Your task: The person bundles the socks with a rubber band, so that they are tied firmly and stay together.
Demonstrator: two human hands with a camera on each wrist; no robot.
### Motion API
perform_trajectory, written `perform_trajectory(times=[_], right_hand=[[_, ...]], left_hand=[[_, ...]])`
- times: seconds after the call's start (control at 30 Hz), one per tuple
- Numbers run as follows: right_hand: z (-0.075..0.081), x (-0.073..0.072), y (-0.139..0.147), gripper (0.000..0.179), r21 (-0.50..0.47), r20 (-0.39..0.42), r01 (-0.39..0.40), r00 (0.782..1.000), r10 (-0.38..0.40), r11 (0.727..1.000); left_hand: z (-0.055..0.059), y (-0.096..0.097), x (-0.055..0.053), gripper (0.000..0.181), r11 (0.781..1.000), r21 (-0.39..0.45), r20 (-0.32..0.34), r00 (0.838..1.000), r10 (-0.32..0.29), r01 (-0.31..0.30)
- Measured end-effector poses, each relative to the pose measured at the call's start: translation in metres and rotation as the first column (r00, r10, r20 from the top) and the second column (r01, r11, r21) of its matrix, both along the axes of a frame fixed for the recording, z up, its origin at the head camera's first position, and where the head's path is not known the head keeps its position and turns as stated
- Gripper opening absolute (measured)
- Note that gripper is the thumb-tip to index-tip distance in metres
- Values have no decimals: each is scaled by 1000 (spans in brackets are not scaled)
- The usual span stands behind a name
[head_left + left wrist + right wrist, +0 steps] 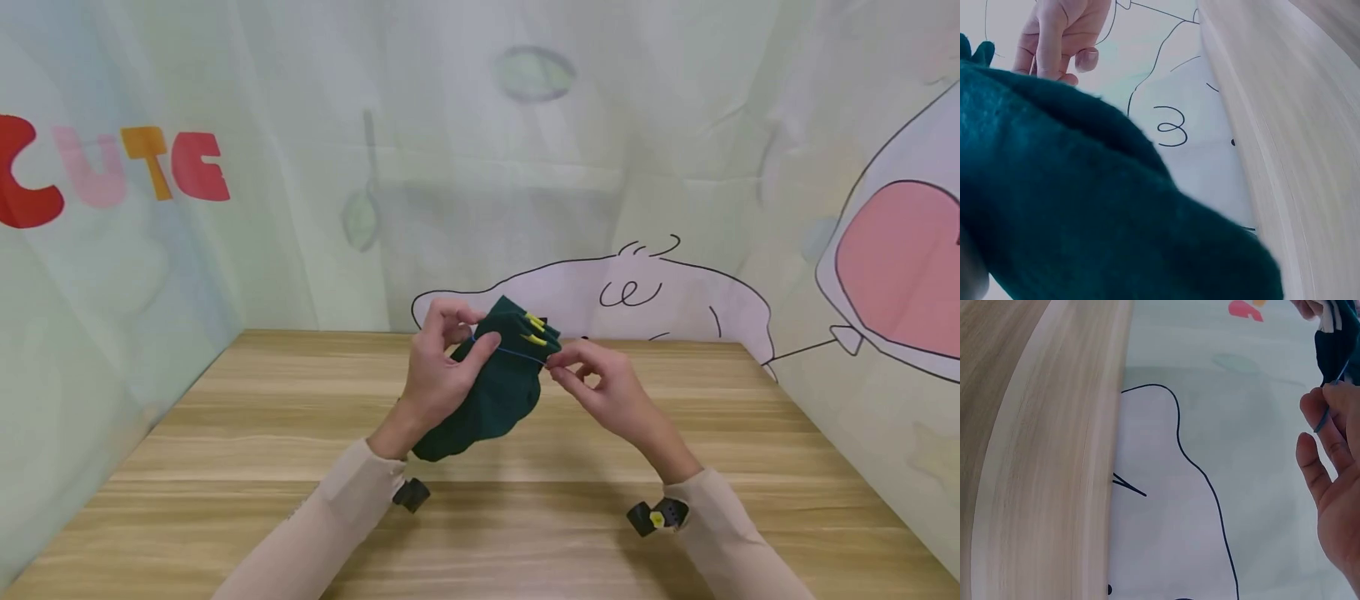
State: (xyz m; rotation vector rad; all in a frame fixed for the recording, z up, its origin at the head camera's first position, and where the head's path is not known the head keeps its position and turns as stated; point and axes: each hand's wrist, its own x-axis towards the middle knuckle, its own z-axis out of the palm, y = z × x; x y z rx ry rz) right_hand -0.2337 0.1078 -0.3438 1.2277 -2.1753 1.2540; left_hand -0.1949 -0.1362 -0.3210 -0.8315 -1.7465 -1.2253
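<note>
In the head view a pair of dark green socks point(498, 400) with yellow stripes near the cuffs is held up over the table, cuffs up and toes slanting down to the left. My left hand point(438, 375) grips the socks from the left, its thumb on the near side. A thin blue cord point(519, 354) crosses them below the cuffs. At their right edge my right hand point(607, 387) pinches that cord between thumb and forefinger. A short cord end point(1320, 422) pokes out past those fingertips in the right wrist view. Green fabric point(1085, 206) fills much of the left wrist view.
The wooden table point(300, 417) spreads below both hands. Behind it hangs a pale printed cloth point(480, 167) with a cartoon animal, and similar cloth walls stand left and right. Each wrist carries a small black camera point(412, 495).
</note>
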Motion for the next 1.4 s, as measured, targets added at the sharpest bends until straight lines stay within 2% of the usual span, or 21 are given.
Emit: perform_trajectory(times=[0.23,0.43,0.5,0.6,0.73,0.87,0.97,1.03,1.1,1.17,1.23,1.33,1.4], right_hand=[[1,2,-2,15,-7,-13,2,1000,-2,1000],[4,4,-3,20,92,-102,32,995,-22,995],[2,5,-5,20,134,-125,22,992,-5,991],[-3,3,-9,20,179,-128,-39,990,62,983],[-7,1,-11,20,163,-40,-131,990,139,978],[0,5,-4,22,100,56,-179,983,174,979],[4,4,1,24,80,99,-235,969,227,969],[6,3,3,25,59,133,-294,949,285,954],[6,2,5,26,35,173,-366,919,355,930],[6,3,5,22,-3,234,-457,864,445,890],[5,3,5,19,-43,290,-558,787,545,829],[3,3,5,18,-111,370,-685,644,669,720],[1,1,5,23,-156,395,-745,555,732,649]], left_hand=[[1,-3,1,33,1000,12,-2,1000,-9,9],[4,-4,2,30,997,63,29,999,-46,44],[5,-4,3,30,994,93,35,997,-67,64],[7,-6,4,30,988,128,33,995,-90,85],[10,-7,4,30,983,155,33,994,-106,100],[11,-8,3,31,982,163,56,992,-110,100],[11,-8,2,30,984,153,77,992,-103,90],[11,-8,1,27,986,141,93,991,-98,84],[10,-8,1,24,988,127,110,989,-99,84],[9,-8,1,20,989,115,122,987,-105,91],[8,-8,1,16,990,100,126,986,-113,101],[8,-9,0,12,991,63,112,986,-121,115],[8,-9,0,13,992,40,107,987,-124,120]])
